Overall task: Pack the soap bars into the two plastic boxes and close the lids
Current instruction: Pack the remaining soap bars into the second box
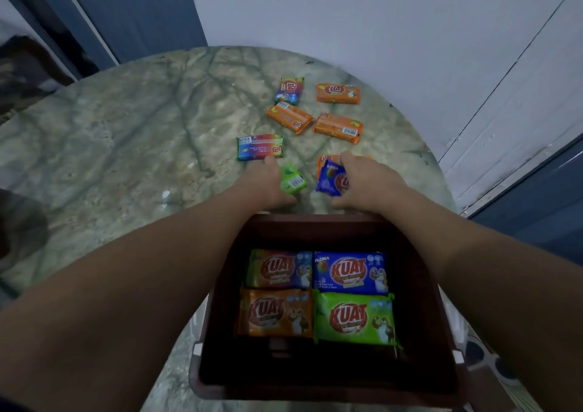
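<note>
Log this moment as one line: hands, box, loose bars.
left hand: grips green bar | right hand: grips blue bar | box: open, four bars showing | table: loose bars remain

The dark red plastic box (422, 301) has its near corners cut off by the bottom edge. The right hand (366, 179) covers part of a blue soap bar (331, 179) and most of an orange soap bar (325, 160) beneath. The left hand (268, 184) hides part of a green soap bar (293, 183).
</note>
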